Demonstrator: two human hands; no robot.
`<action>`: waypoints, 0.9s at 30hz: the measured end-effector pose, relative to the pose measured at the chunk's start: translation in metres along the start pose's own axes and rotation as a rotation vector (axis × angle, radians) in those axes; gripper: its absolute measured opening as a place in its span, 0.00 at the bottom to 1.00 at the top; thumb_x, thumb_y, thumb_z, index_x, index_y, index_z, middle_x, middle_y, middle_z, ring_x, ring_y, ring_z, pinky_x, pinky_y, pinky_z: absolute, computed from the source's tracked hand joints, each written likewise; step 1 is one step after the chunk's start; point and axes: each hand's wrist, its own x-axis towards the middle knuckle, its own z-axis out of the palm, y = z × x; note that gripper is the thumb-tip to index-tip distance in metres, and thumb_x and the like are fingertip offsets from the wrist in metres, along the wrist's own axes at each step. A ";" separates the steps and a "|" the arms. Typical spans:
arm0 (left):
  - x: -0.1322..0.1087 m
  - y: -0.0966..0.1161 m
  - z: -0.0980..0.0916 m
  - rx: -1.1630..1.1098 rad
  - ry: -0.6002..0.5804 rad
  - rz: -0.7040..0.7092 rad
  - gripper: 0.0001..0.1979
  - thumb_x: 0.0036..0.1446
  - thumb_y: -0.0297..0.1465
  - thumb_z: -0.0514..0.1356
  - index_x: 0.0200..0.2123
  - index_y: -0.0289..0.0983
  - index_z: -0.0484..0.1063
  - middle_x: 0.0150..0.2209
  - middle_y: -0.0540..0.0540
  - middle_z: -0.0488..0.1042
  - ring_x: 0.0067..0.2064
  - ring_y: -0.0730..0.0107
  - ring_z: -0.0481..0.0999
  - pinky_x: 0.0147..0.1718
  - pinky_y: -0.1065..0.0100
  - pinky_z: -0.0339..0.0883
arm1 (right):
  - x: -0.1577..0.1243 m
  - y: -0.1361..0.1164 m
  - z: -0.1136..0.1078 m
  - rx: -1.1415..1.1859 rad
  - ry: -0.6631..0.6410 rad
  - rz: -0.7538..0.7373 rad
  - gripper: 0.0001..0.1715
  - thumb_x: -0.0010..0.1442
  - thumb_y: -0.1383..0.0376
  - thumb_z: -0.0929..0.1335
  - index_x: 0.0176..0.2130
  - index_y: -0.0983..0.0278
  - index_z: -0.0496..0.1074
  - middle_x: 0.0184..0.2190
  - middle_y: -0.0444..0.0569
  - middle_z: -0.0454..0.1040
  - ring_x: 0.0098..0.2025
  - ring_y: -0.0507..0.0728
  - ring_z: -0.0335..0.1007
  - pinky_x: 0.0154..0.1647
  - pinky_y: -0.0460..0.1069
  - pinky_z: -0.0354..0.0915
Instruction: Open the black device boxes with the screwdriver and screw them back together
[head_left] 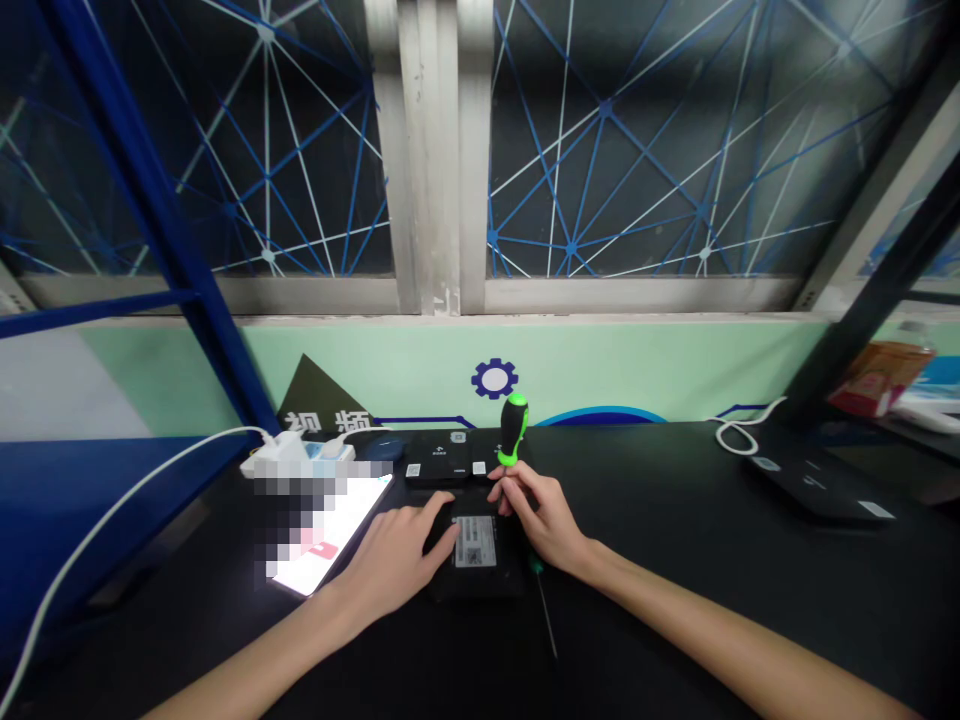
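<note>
Black box [474,545] held down by left hand [397,555], fingers spread. Screwdriver [513,428] gripped upright on it by right hand [544,515]. Casing judged not yet opened.

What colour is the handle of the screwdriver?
The screwdriver handle is bright green and black; the head view shows it.

Phone [330,530]: screen pixelated, content unreadable.
Label [474,541] on black box [480,582]: print too small to read.
Left hand [394,565] covers the box's left edge.
Upright screwdriver [513,428]: shaft and tip hidden behind the pinching fingers [510,490] of the right hand [544,515].
Second screwdriver [537,566], flat on the surface [675,560]: handle mostly under the right hand.
Both forearms cut off by the bottom edge.
White cable [90,540] leaves at the lower left corner.
Bottle [885,372], far right: blurred.
</note>
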 end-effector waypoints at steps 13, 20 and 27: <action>0.000 -0.002 0.001 -0.028 -0.002 0.010 0.23 0.71 0.46 0.44 0.60 0.42 0.64 0.35 0.45 0.79 0.35 0.54 0.80 0.34 0.61 0.67 | 0.003 0.001 0.001 -0.009 0.068 0.008 0.11 0.67 0.57 0.67 0.37 0.62 0.70 0.28 0.46 0.75 0.26 0.53 0.72 0.31 0.47 0.71; 0.000 -0.002 0.001 -0.010 -0.008 0.004 0.23 0.71 0.46 0.44 0.60 0.42 0.64 0.33 0.45 0.79 0.35 0.54 0.80 0.33 0.61 0.66 | -0.001 -0.002 -0.001 -0.015 -0.021 -0.044 0.11 0.72 0.60 0.61 0.45 0.62 0.70 0.33 0.48 0.77 0.28 0.52 0.72 0.33 0.47 0.70; 0.000 -0.003 0.002 -0.012 -0.012 0.009 0.23 0.71 0.46 0.44 0.60 0.42 0.63 0.33 0.46 0.79 0.34 0.54 0.80 0.32 0.61 0.66 | -0.001 0.001 0.000 0.004 0.031 -0.054 0.10 0.72 0.62 0.62 0.43 0.63 0.70 0.31 0.47 0.76 0.28 0.51 0.71 0.33 0.46 0.69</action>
